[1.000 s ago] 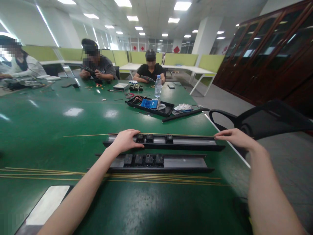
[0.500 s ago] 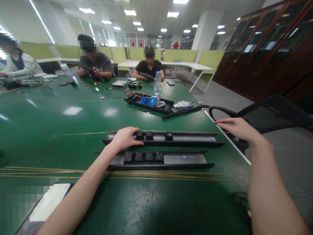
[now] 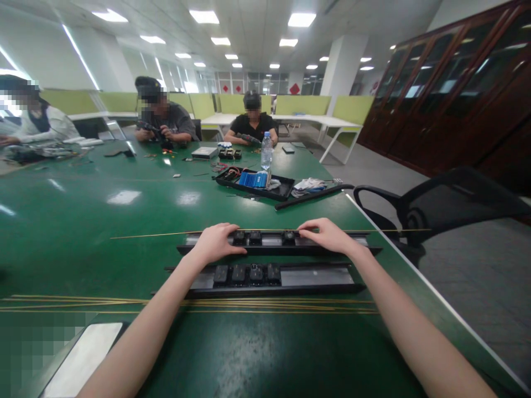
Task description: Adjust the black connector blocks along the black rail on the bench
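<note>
Golden rod [image 3: 267,230] extends beyond left grip [image 3: 215,243] and right grip [image 3: 326,234].

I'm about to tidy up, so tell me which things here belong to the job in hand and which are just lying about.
In the job:
far rail with three blocks, at the left hand
rod along it, at the right hand
near rail and loose rods, probably, being similar

Apparently just lying about:
bottle
tray
white cloth
</note>
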`<state>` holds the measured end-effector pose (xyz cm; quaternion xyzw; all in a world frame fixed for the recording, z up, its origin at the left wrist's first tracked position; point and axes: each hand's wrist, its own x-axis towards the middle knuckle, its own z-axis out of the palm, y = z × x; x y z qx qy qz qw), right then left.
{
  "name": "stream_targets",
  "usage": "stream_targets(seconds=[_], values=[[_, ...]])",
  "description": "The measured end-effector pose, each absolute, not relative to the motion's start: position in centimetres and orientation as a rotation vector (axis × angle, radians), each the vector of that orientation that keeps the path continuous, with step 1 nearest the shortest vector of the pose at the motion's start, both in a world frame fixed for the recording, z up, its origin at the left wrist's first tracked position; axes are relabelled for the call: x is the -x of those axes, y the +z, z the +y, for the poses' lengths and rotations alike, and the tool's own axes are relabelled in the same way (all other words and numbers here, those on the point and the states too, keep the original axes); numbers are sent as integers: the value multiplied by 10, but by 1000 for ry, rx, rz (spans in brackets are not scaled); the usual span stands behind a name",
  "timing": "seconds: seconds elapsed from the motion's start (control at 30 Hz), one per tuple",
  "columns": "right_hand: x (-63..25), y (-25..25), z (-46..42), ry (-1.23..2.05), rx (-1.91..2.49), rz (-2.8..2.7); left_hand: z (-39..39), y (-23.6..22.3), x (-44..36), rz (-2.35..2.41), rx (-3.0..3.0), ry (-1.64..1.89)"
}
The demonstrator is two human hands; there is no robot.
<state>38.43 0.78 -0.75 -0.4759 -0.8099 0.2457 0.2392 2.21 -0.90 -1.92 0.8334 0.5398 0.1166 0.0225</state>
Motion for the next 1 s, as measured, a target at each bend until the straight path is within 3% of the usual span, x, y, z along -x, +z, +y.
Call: stream_targets(seconds=[0.27,1.0], values=[[-367,-16,6,546,1292,-2133,-7,-21,-21,1665,-2588,389],[-362,-24,7,583,1206,-2058,-8,-19,-23,1662,-2639,363]])
